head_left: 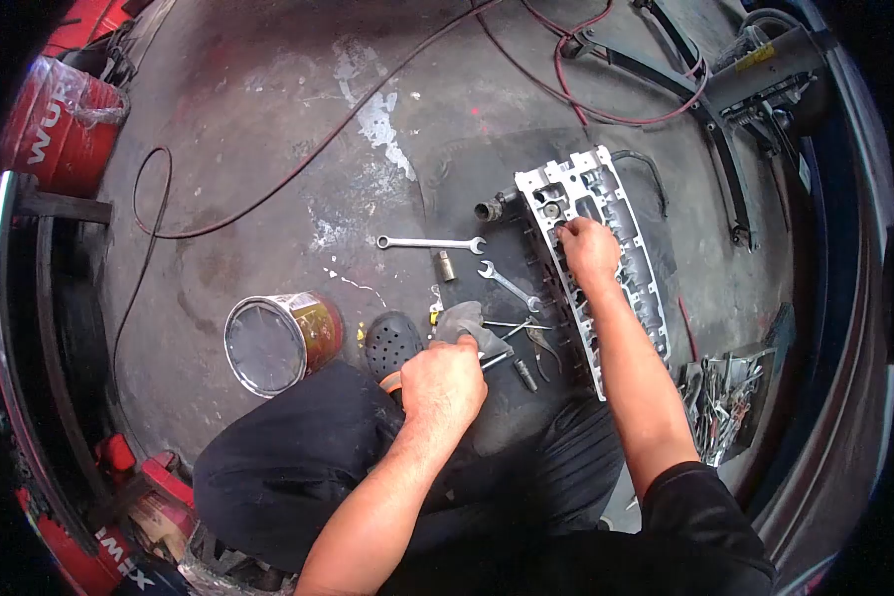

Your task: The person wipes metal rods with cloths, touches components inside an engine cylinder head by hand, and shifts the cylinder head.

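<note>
A pale metal engine cylinder head (653, 290) lies lengthwise on the floor to the right. My right hand (591, 253) rests on its upper part, fingers pinched together at one of the round bores; whatever they grip is hidden. My left hand (442, 382) is a fist above the floor beside my shoe. From it a slim metal rod (497, 360) seems to run toward the cylinder head; its grip end is covered by the fingers. Just beyond this hand are a grey rag (459, 323) and pliers (540, 350).
A combination wrench (432, 243), a second wrench (512, 287) and sockets (447, 266) lie left of the head. A metal can (266, 346) stands by my knee. A tool tray (755, 397) is at right. A hose (308, 159) crosses the floor; stand legs (656, 74) are behind.
</note>
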The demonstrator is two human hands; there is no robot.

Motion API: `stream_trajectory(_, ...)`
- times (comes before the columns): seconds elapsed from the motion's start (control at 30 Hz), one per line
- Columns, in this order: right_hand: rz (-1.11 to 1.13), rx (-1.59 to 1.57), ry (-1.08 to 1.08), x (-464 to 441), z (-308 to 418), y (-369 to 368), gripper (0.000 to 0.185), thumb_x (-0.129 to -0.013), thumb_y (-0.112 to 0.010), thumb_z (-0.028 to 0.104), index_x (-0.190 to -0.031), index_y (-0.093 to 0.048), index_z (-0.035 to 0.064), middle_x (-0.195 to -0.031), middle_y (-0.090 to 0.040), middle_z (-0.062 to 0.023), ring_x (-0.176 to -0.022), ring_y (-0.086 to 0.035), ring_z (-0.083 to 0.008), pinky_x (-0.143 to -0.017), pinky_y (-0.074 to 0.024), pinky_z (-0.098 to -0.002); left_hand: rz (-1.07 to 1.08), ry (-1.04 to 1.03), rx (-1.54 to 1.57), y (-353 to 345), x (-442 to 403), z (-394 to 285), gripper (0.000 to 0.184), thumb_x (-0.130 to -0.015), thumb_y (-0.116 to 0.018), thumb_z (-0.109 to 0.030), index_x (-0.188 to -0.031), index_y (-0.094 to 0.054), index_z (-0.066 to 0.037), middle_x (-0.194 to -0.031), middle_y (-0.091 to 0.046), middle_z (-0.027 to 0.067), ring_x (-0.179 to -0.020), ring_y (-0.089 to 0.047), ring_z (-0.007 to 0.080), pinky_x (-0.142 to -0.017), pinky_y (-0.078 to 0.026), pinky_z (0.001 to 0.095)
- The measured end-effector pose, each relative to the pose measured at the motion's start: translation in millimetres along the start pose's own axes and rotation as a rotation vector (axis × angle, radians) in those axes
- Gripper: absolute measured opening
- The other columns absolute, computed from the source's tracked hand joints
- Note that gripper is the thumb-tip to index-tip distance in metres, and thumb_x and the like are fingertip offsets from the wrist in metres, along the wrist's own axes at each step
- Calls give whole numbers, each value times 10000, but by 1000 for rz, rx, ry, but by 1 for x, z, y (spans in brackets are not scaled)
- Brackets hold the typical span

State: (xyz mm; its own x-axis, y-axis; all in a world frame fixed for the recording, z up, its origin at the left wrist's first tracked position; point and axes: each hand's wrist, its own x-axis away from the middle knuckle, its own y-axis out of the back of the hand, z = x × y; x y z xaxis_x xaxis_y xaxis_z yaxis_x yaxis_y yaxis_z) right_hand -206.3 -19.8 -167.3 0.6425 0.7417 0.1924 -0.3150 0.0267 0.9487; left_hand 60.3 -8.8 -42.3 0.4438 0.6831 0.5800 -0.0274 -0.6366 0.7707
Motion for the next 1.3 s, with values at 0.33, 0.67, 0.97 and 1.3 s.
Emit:
stream_trajectory(0.33, 266, 290, 624, -26, -15, 22, 162, -853, -582, 237, -893, -663, 102, -784, -684, -166, -793, -677, -371, -702, -531, -494, 32, 29, 15, 2, -4, 2, 320, -764, -638, -129, -1080, -681, -94, -905, -697, 191, -867, -703, 346, -762, -554, 461)
stream_trajectory(0.67, 223, 234, 487, -10, -18, 13, 248, -856, -552, 257, -1032, -703, 169, -835, -705, -161, -810, -685, -362, -747, -545, -493, 36, 18, -1, 4, -3, 0, 308, -784, -614, -117, -1084, -682, -90, -906, -701, 192, -867, -704, 348, -762, -553, 466)
stream_trajectory(0.97, 373, 150, 216, -17, -9, 14, 359, -844, -548, 280, -1157, -716, 227, -1065, -705, -165, -982, -683, -328, -883, -533, -448, 28, 16, 12, 4, -6, -1, 312, -774, -631, -124, -1079, -684, -91, -911, -704, 193, -875, -704, 345, -763, -551, 467)
stream_trajectory(1.3, 470, -378, -54, -16, -21, -3, 347, -894, -527, 230, -1184, -694, 141, -761, -724, -89, -724, -706, -191, -733, -538, -355, 42, 9, 2, 5, -7, -2, 342, -762, -636, -117, -1100, -689, -105, -897, -708, 184, -877, -705, 342, -759, -552, 461)
